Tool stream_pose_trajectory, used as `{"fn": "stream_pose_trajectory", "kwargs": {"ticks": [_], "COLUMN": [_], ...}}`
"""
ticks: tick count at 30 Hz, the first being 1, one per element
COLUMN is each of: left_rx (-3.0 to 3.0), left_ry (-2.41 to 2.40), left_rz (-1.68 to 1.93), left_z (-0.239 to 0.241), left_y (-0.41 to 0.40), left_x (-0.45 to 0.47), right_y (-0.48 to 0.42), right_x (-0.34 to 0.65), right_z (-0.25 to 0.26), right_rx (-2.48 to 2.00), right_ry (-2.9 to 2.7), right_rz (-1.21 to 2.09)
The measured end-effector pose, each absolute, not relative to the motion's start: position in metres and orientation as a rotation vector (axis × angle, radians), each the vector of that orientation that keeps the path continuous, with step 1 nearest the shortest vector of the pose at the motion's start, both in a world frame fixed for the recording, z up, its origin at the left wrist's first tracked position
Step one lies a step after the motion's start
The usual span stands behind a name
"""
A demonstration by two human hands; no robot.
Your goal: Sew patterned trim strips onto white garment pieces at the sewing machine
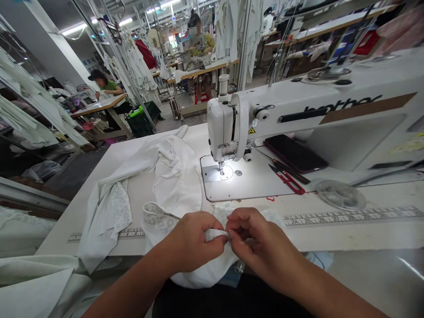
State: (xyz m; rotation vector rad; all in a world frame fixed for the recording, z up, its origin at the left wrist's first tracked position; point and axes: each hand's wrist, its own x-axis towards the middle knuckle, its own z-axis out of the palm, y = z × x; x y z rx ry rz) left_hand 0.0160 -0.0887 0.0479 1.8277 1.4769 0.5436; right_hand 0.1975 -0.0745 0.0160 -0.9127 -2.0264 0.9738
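A white garment [177, 176] with patterned fabric on one face spreads over the left of the sewing table and hangs down at the front edge. My left hand [195, 240] is closed on a folded edge of it, thumb on top. Close beside it, my right hand [251, 234] pinches the same fold between thumb and fingertips. Both hands are at the table's front edge, below the sewing machine [228, 128]. The machine's presser foot [221, 168] stands over the lit needle plate, apart from the garment. What lies inside the fold is hidden.
Red-handled thread snips [288, 179], a dark pointed tool [294, 171], a phone [294, 152] and a clear plastic disc [341, 194] lie right of the needle. A printed ruler [354, 216] runs along the front edge. More white fabric [36, 282] hangs at left. Co-workers sit at machines behind.
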Motion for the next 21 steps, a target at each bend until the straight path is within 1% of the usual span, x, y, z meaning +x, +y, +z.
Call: {"fn": "stream_pose_trajectory", "kwargs": {"ticks": [7, 14, 21], "left_rx": [1.857, 1.848, 1.834], "left_ry": [1.468, 1.492, 1.502], "left_rz": [0.56, 0.548, 0.534], "left_z": [0.048, 0.0463, 0.0446], "left_y": [-0.0897, -0.0901, -0.0907], "left_x": [0.0185, 0.0179, 0.0193], "right_y": [-0.0731, -0.0761, -0.0753], "right_x": [0.1967, 0.2006, 0.1973], "right_z": [0.0139, 0.0116, 0.009], "right_rx": [-0.972, -0.898, -0.999], "right_ry": [-2.07, -2.025, -2.067], "right_rz": [0.833, 0.876, 0.716]}}
